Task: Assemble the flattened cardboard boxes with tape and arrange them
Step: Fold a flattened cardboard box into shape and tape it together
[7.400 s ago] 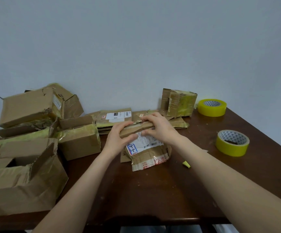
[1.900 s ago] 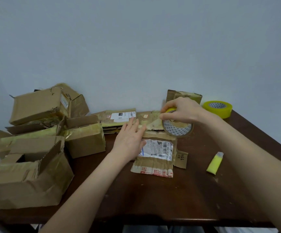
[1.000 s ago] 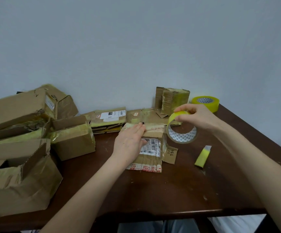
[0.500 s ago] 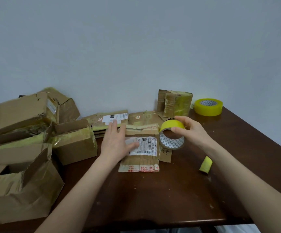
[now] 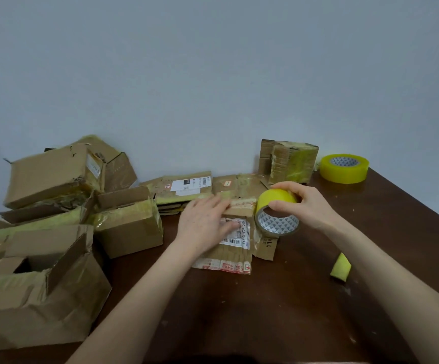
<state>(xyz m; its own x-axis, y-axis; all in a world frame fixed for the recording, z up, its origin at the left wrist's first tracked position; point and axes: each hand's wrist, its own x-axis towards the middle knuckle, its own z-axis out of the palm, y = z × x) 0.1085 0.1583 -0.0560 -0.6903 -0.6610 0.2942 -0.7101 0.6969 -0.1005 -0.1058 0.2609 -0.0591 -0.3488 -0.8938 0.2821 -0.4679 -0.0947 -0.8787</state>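
A small cardboard box (image 5: 232, 254) with a white barcode label lies in the middle of the dark wooden table (image 5: 278, 311). My left hand (image 5: 205, 223) presses flat on its top with straight fingers. My right hand (image 5: 305, 206) grips a yellow tape roll (image 5: 276, 215) held on edge right against the box's right side. Flattened cardboard boxes (image 5: 186, 189) lie stacked behind the small box by the wall.
Several assembled, taped boxes (image 5: 55, 206) are piled at the left, one large open box (image 5: 37, 298) nearest me. A small taped box (image 5: 289, 160) and a second yellow tape roll (image 5: 344, 168) stand at the back right. A small yellow object (image 5: 341, 266) lies at the right.
My right hand has brought the tape roll down and left to the box's right side. My left hand slid across the top of the box, still pressing it.
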